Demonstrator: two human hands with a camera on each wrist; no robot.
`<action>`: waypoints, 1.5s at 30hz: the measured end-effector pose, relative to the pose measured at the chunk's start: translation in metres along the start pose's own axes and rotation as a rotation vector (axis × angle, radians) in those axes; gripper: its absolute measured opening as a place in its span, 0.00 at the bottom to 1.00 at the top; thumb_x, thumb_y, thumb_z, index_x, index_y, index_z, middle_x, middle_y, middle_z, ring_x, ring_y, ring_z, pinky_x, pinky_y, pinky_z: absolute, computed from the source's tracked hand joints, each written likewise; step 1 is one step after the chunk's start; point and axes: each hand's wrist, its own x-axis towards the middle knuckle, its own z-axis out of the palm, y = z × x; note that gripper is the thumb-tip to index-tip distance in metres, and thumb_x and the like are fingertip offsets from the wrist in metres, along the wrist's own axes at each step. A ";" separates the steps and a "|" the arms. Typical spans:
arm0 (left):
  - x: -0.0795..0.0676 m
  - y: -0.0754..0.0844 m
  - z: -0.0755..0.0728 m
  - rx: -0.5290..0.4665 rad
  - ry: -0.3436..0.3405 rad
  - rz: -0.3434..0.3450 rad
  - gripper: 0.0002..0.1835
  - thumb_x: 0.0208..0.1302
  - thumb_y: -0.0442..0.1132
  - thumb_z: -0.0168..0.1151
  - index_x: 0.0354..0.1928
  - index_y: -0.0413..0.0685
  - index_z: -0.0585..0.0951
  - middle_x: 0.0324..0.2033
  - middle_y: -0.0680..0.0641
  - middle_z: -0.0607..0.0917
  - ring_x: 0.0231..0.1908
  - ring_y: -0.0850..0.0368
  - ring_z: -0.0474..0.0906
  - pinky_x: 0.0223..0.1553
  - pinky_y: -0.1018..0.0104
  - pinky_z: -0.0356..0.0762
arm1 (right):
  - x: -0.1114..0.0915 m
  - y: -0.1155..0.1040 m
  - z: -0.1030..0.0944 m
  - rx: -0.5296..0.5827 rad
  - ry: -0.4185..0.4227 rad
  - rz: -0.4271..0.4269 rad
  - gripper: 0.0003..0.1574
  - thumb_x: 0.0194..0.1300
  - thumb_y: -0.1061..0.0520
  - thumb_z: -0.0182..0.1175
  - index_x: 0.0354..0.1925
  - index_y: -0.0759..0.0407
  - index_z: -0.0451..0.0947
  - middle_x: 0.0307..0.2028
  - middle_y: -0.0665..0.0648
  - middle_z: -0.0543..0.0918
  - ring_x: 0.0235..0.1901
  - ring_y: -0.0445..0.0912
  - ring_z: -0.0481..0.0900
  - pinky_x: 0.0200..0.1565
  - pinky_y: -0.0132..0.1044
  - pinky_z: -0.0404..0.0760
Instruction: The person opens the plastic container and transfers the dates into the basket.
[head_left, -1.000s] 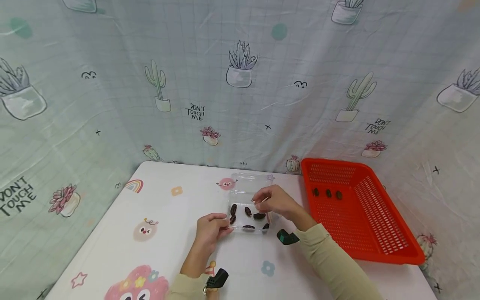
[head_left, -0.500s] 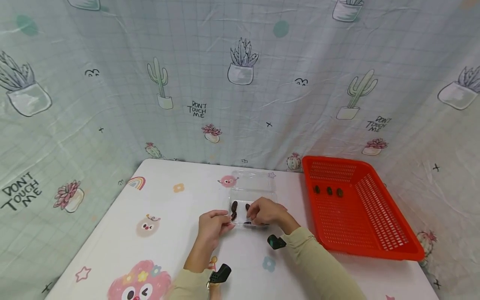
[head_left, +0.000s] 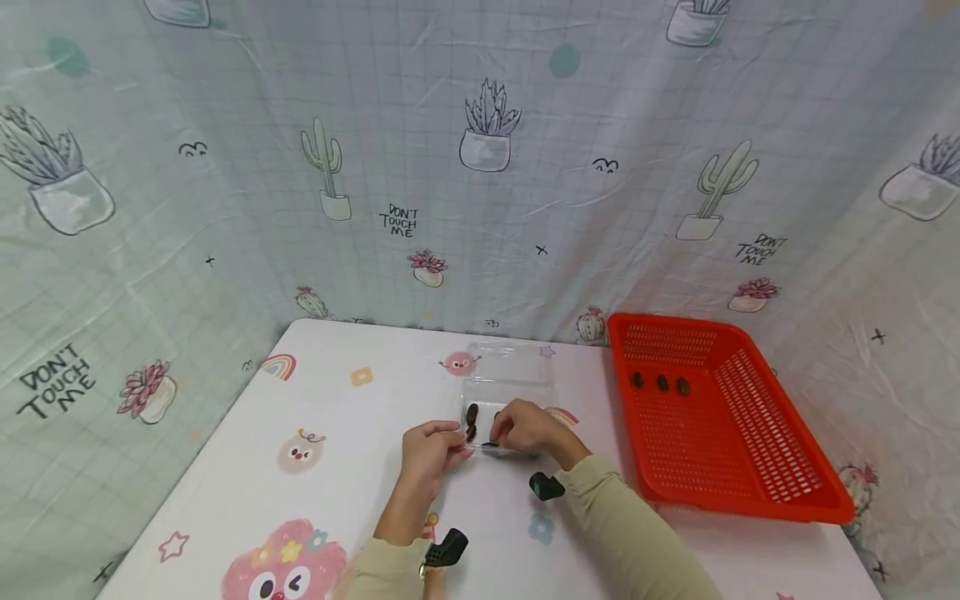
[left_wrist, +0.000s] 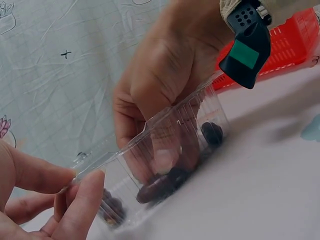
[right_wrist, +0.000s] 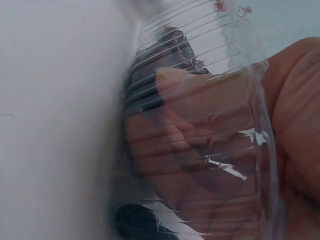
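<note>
An open clear plastic clamshell box (head_left: 508,392) stands mid-table with its lid laid back. Inside are several dark brown dates (head_left: 472,413), two of them along the left side. At the front left corner, the thumb and fingers of my left hand (head_left: 429,454) pinch the box's rim. My right hand (head_left: 527,427) reaches down into the box and hides part of its right half. In the left wrist view its fingers and thumb pinch a date (left_wrist: 156,191) low behind the front wall. Another date (left_wrist: 212,133) lies at the right end there.
To the right stands a red plastic basket (head_left: 817,467) with slotted sides. Three dark dates (head_left: 662,383) lie in its back left part. A patterned curtain (head_left: 375,125) hangs behind the white table (head_left: 360,483).
My right hand has come down from above the box's right side into it, forward and slightly left, and now holds a date near the front wall. The left hand keeps its grip.
</note>
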 end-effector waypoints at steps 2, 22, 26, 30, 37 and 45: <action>0.000 0.000 0.000 -0.007 -0.001 0.001 0.18 0.63 0.21 0.62 0.54 0.20 0.78 0.28 0.46 0.82 0.26 0.59 0.82 0.32 0.67 0.92 | 0.001 0.000 0.001 0.015 -0.010 -0.030 0.11 0.55 0.73 0.64 0.32 0.63 0.89 0.26 0.53 0.86 0.26 0.38 0.74 0.29 0.26 0.74; -0.004 0.001 -0.001 0.021 -0.017 -0.002 0.17 0.64 0.21 0.62 0.54 0.20 0.77 0.28 0.45 0.84 0.26 0.60 0.83 0.32 0.68 0.92 | 0.009 -0.006 0.008 0.307 -0.017 0.087 0.06 0.54 0.67 0.70 0.35 0.66 0.89 0.20 0.44 0.82 0.21 0.38 0.71 0.23 0.27 0.70; -0.004 0.001 -0.002 0.021 -0.016 -0.004 0.17 0.64 0.21 0.62 0.54 0.20 0.77 0.28 0.45 0.83 0.26 0.60 0.82 0.32 0.68 0.92 | 0.007 -0.009 0.004 0.296 0.022 0.066 0.06 0.56 0.64 0.72 0.35 0.65 0.90 0.24 0.48 0.86 0.23 0.38 0.77 0.26 0.27 0.78; -0.004 0.002 -0.002 0.027 -0.017 -0.003 0.17 0.64 0.21 0.62 0.54 0.20 0.77 0.29 0.44 0.84 0.28 0.59 0.83 0.33 0.68 0.92 | 0.003 -0.012 -0.004 0.344 0.078 0.063 0.08 0.58 0.63 0.72 0.37 0.66 0.90 0.31 0.54 0.91 0.27 0.39 0.83 0.32 0.30 0.86; -0.002 0.002 -0.001 0.035 -0.013 -0.011 0.17 0.64 0.21 0.62 0.54 0.20 0.78 0.29 0.44 0.83 0.27 0.58 0.83 0.33 0.66 0.93 | -0.007 -0.014 -0.022 0.446 0.154 0.084 0.08 0.62 0.65 0.71 0.41 0.67 0.90 0.38 0.60 0.91 0.32 0.43 0.88 0.42 0.39 0.93; 0.003 0.000 -0.001 0.008 -0.011 -0.008 0.17 0.62 0.19 0.61 0.54 0.18 0.77 0.26 0.45 0.81 0.26 0.59 0.81 0.32 0.66 0.92 | -0.017 -0.012 -0.044 0.467 0.272 0.132 0.08 0.66 0.63 0.70 0.43 0.64 0.90 0.40 0.60 0.91 0.35 0.46 0.90 0.47 0.41 0.93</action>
